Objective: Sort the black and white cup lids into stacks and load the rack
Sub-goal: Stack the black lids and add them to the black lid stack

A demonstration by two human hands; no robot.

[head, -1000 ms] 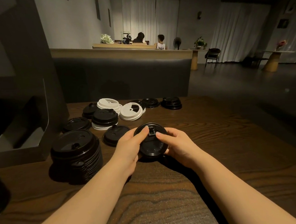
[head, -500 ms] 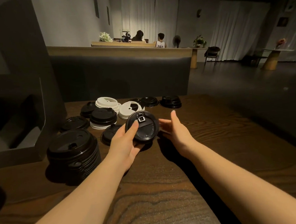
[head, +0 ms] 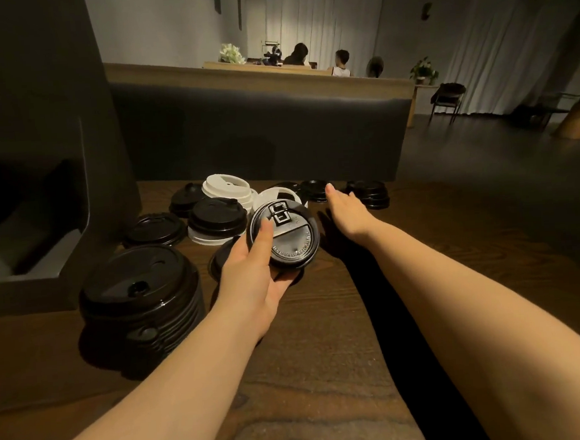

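My left hand (head: 251, 277) holds a black cup lid (head: 288, 237) tilted up above the wooden table (head: 326, 372), thumb across its top. My right hand (head: 344, 212) is open with straight fingers, stretched toward black lids (head: 369, 193) at the table's far edge. A tall stack of black lids (head: 139, 299) stands at the near left. Behind it lie loose black lids (head: 153, 229), a black lid sitting on a white one (head: 216, 219), and white lids (head: 226, 186). The dark rack (head: 40, 203) stands at the left.
A dark padded bench back (head: 258, 129) runs behind the table's far edge. People sit at a counter (head: 305, 71) far behind. Bare wooden tabletop lies to the right of and below my arms.
My right hand has let go of the black lid and reached forward toward the far lids. My left hand has lifted and tilted the lid by itself.
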